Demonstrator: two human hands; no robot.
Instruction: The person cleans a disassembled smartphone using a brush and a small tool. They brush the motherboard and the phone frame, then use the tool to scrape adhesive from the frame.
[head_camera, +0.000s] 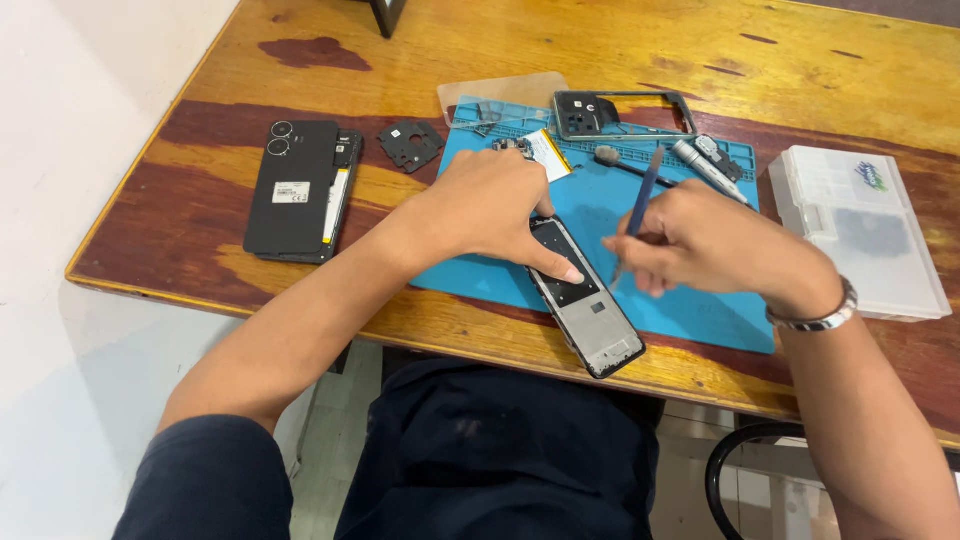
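An opened phone body (590, 310) lies at an angle on the front edge of a blue repair mat (690, 310), its insides facing up. My left hand (495, 205) presses down on its upper half, the index finger stretched along it. My right hand (700, 240) holds a thin blue tool (640, 205) like a pen. The tool's lower tip points down beside the phone body's right edge. A silver bracelet (815, 318) circles my right wrist.
Another black phone with its back cover (300, 190) lies on the wooden table (600, 45) at the left. A black plate part (410, 145), a phone frame (625, 112), a small board, a brush and a screwdriver (705, 168) sit at the mat's far side. A white plastic box (860, 230) stands at the right.
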